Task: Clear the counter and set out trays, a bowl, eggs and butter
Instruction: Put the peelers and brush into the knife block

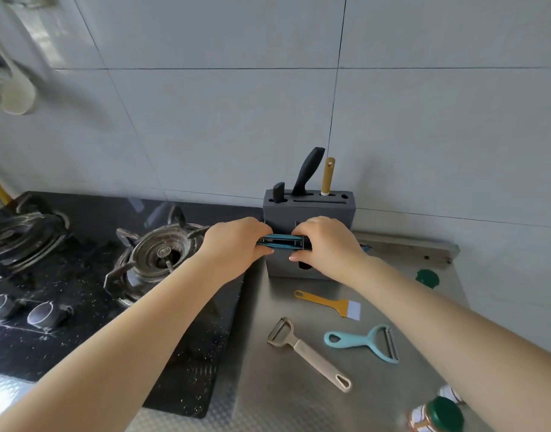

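Both my hands hold a slim dark tool with blue edges, kept level in front of the grey knife block. My left hand grips its left end and my right hand grips its right end. On the steel counter below lie a yellow-handled pastry brush, a beige peeler and a light blue peeler. The knife block holds two black-handled knives and a yellow-handled tool. No trays, bowl, eggs or butter are in view.
A black gas hob with two burners fills the left side. A green lid lies at the back right. A jar with a green cap stands at the bottom right. A pale ladle hangs on the tiled wall.
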